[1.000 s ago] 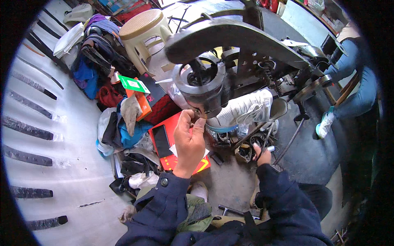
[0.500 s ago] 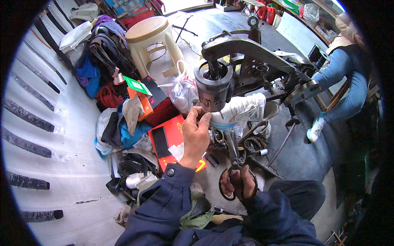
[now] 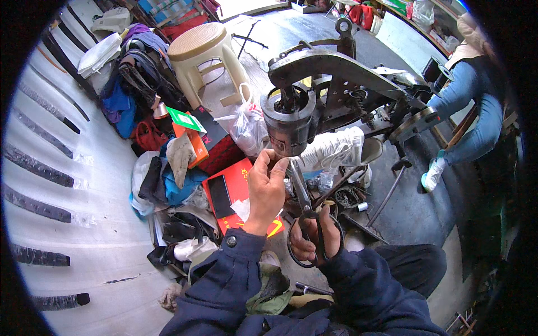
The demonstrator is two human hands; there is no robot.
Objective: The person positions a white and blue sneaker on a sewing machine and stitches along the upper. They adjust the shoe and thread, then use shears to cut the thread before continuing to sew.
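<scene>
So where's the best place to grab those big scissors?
Probably take the scissors by their two looped handles, coming from the person's side, as the right hand does: the loops face the person, while the blades point away toward the white shoe.

Pale left-hand surface point(image 3: 112, 235) with dark strips point(image 3: 42, 164), beige plastic stool point(image 3: 197, 42), grey floor point(image 3: 414, 215), bright light point(image 3: 246, 7) up top
</scene>
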